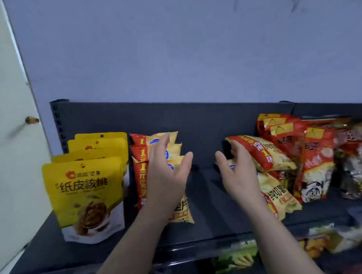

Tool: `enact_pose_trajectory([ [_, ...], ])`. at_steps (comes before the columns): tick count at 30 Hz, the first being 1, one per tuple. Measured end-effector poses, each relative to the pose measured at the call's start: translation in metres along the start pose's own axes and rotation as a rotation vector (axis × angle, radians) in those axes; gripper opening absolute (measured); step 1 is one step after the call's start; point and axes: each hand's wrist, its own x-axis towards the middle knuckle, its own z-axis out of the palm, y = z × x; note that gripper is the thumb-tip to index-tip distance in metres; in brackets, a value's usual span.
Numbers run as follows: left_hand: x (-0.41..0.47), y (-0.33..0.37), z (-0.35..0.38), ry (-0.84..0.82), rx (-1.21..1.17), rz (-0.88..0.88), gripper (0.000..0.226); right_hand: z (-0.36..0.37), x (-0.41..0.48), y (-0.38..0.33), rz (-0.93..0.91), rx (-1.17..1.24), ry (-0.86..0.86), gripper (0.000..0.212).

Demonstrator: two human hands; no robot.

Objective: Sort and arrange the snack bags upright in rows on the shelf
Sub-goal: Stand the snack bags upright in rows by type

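Left hand: the left hand (167, 170) was spread flat, fingers apart and gripping nothing, its palm side against the front of the upright chip row (156, 158) near the left end of the shelf (209, 207).
Right hand: the right hand (236, 171) was open too, thumb well apart from the fingers, with the fingertips touching the tilted chip bag (262, 152); it had not closed on it (whether the far fingers curled behind the bag could not be told).
Step in hand: by my reading, the next loose bag was being taken from the pile to join the row.
Doing it well: close the right hand on the bag's upper edge, lift it clear before swinging it across the bare middle of the shelf, and keep the left palm on the row so it does not topple forward when the new bag is stood in front.
Chip bags: red and yellow, puffy and crinkled, likely to slide; three stood one behind another at the left.
Loose pile: more chip bags (278, 195) lay slumped at the right, against red snack bags (318, 162) towards the shelf's right end.
Walnut pouches: yellow pouches (85, 193) stood in a tidy row at the shelf's left front corner, beside the chips.
Risk: pulling the top bag might drag the one beneath it off the front edge.
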Motion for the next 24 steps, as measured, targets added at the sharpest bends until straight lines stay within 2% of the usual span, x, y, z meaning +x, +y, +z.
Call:
enact_pose_trajectory([
  [3,0.002,0.006,0.062,-0.191,-0.132,-0.138,0.068,-0.049,0.024,0.034,0.069,-0.132,0.058,0.050],
  [8,0.012,0.018,0.157,-0.436,-0.179,-0.429,0.085,-0.107,0.067,0.102,0.245,-0.318,0.011,0.053],
  [11,0.018,0.016,0.206,-0.514,-0.162,-0.527,0.079,-0.121,0.089,0.140,0.311,-0.387,-0.063,0.049],
  [15,0.025,0.007,0.256,-0.539,-0.196,-0.618,0.053,-0.130,0.102,0.170,0.319,-0.317,-0.142,0.043],
  [19,0.030,-0.001,0.283,-0.512,-0.241,-0.696,0.068,-0.130,0.112,0.184,0.261,-0.182,-0.109,0.038],
  [22,0.029,0.003,0.289,-0.417,-0.326,-0.709,0.065,-0.128,0.114,0.185,0.215,-0.133,-0.103,0.032],
  [24,0.028,0.004,0.284,-0.348,-0.366,-0.656,0.066,-0.127,0.115,0.180,0.164,-0.105,-0.054,0.031],
])
